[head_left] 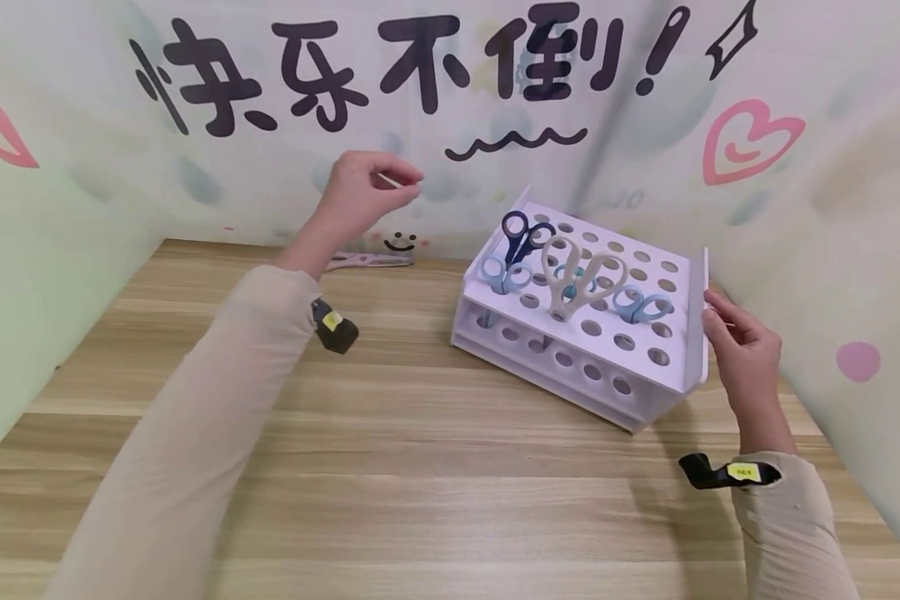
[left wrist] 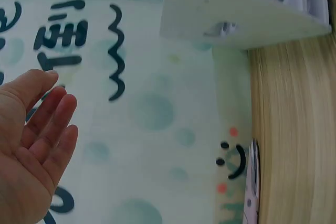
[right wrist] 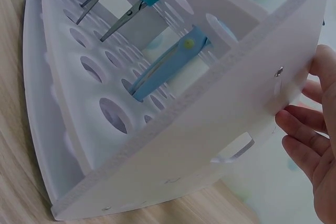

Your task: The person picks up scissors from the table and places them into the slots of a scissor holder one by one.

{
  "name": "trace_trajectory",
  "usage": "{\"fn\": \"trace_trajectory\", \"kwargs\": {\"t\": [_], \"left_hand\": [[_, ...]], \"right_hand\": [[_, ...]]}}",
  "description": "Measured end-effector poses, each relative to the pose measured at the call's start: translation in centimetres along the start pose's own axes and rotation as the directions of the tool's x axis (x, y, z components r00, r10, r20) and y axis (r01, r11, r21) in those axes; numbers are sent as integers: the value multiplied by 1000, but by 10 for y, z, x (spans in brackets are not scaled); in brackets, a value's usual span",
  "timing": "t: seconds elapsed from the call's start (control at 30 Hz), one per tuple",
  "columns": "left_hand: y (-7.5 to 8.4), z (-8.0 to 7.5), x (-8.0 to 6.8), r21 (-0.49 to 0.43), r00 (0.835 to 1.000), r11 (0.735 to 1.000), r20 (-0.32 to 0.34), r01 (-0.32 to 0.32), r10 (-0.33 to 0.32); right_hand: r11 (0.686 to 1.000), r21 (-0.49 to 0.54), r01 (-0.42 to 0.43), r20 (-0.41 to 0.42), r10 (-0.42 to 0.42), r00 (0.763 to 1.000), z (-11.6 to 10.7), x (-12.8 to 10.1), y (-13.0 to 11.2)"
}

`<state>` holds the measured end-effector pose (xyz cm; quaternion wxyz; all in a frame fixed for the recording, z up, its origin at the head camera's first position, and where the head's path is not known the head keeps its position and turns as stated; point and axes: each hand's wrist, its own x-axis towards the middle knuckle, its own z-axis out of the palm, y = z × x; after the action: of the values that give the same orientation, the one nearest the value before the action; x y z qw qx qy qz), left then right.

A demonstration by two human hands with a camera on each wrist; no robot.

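A white rack [head_left: 495, 293] with rows of round holes stands tilted toward the right on the table. Several pairs of scissors stand in it: navy-handled scissors [head_left: 521, 237], beige-handled scissors [head_left: 562, 292] and light blue scissors [head_left: 637, 304] among them. My right hand [head_left: 746, 354] has its fingertips at the rack's right side panel [right wrist: 210, 124], fingers loosely bent. Raised in the air left of the rack, my left hand [head_left: 367, 187] holds nothing; its fingers are gently curved in the left wrist view. Behind that forearm, pink scissors [head_left: 371, 260] lie at the table's back edge.
The wood-grain table [head_left: 420, 483] meets a printed backdrop [head_left: 270, 192] with black characters at the back. Pale cloth walls [head_left: 52, 208] rise on both sides. Black wrist cameras [head_left: 335, 327] stick out from both sleeves.
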<state>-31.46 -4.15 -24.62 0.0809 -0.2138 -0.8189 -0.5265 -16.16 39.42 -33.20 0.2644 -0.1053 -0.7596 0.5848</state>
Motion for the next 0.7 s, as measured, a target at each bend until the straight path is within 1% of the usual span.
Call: {"fn": "trace_trajectory", "kwargs": {"t": [0.2, 0.3, 0.4, 0.5, 0.7], "left_hand": [[-23, -25, -7, 61, 994, 995, -79, 78, -73], [-33, -34, -13, 67, 983, 988, -130, 139, -130], [-43, -39, -19, 41, 967, 981, -176, 192, -182], [-54, -43, -24, 24, 956, 975, -206, 219, -210], [-76, -50, -34, 66, 940, 962, -241, 263, -241]], "right_hand": [[1000, -19, -16, -3, 16, 1000, 0, 0, 0], [999, -29, -17, -2, 17, 1000, 0, 0, 0], [1000, -25, -18, -6, 18, 1000, -1, 0, 0], [1000, -10, -20, -20, 20, 1000, -1, 0, 0], [1000, 4, -4, -17, 4, 1000, 1, 0, -1]]}}
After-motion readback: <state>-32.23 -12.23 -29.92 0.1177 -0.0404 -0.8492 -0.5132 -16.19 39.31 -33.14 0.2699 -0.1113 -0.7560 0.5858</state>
